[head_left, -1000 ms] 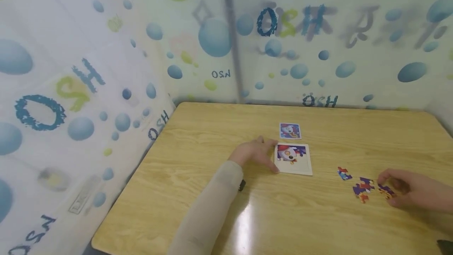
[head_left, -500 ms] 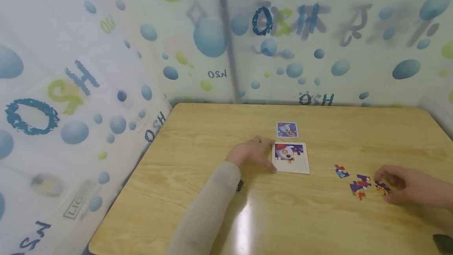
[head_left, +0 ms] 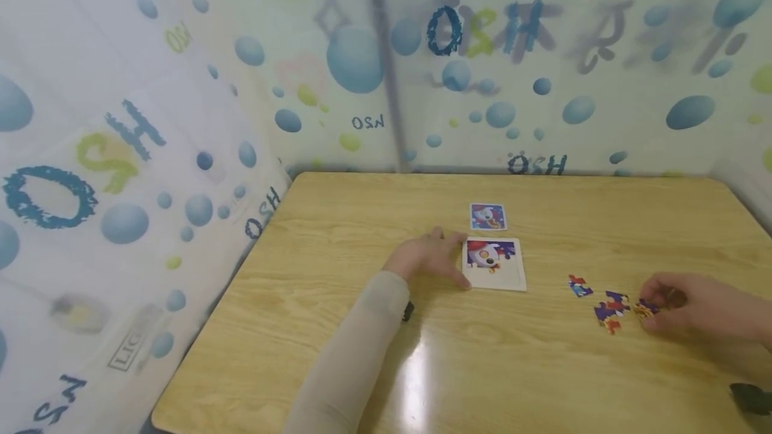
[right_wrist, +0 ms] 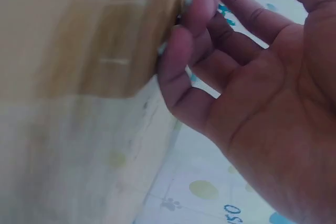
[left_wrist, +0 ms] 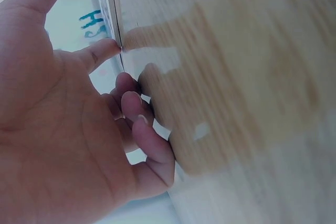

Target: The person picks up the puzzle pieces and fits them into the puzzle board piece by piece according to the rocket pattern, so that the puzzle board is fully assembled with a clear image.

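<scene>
A square puzzle board [head_left: 497, 278] lies flat, its upper part filled with a cartoon picture and its lower part bare. My left hand [head_left: 431, 256] touches the board's left edge with thumb and index finger spread apart. In the left wrist view, the left hand's [left_wrist: 68, 114] other fingers are bent against the table. At the right, my right hand [head_left: 699, 303] pinches a purple and orange puzzle piece [head_left: 644, 309] between thumb and index finger, at table level. Several loose puzzle pieces [head_left: 614, 303] lie just left of it. The right wrist view shows the palm [right_wrist: 278, 98]; the piece is hidden there.
A small picture card [head_left: 488, 217] with a similar cartoon lies behind the board. Another red and blue puzzle piece [head_left: 580, 285] sits between the board and the loose pieces. The wooden table [head_left: 338, 220] meets bubble-patterned curtains [head_left: 512, 86] at its back and left.
My right thumb and index finger have closed in on the purple and orange puzzle piece. The left hand stays at the board's edge. The head view has shifted slightly.
</scene>
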Action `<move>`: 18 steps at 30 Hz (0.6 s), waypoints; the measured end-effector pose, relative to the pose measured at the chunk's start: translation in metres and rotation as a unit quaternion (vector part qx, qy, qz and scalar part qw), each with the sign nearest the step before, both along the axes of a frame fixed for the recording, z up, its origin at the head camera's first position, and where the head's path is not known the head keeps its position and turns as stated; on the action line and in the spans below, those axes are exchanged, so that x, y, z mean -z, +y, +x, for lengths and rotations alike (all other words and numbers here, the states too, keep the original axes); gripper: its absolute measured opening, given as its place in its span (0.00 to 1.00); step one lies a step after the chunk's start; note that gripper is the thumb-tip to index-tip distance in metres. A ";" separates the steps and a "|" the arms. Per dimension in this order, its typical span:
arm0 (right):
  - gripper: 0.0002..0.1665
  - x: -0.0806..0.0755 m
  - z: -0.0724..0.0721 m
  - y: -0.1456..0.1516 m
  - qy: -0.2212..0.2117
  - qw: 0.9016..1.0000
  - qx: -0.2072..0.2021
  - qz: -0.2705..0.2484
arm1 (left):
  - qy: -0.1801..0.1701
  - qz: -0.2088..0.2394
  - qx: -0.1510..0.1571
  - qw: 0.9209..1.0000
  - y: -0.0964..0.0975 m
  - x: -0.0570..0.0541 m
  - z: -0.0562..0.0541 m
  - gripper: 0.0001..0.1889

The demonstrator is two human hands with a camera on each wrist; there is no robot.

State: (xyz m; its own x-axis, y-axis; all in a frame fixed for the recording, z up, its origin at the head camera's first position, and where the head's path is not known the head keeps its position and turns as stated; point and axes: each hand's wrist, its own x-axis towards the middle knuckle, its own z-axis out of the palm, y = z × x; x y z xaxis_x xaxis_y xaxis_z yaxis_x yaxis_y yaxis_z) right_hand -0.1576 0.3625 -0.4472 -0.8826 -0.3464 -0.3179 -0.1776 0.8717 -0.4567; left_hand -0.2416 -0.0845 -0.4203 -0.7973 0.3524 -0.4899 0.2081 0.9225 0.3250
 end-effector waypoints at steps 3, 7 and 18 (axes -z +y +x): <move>0.24 -0.006 -0.002 -0.004 0.011 1.000 0.010 -0.005 | 0.000 0.000 -0.002 1.000 0.000 -0.001 0.000 0.57; 0.27 -0.013 -0.004 -0.013 0.036 0.999 0.016 -0.009 | -0.008 0.004 -0.007 1.000 0.000 -0.003 -0.001 0.57; 0.31 -0.025 -0.007 -0.030 0.042 0.999 0.009 -0.029 | -0.011 -0.001 -0.010 1.000 0.001 0.000 -0.001 0.57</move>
State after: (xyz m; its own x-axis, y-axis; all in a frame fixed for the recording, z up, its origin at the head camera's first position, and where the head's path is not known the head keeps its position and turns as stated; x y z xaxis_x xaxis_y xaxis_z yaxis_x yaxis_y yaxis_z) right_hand -0.1647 0.3329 -0.4223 -0.9112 -0.3465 -0.2230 -0.2020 0.8474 -0.4911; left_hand -0.2428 -0.0839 -0.4207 -0.7932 0.3350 -0.5085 0.1816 0.9272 0.3276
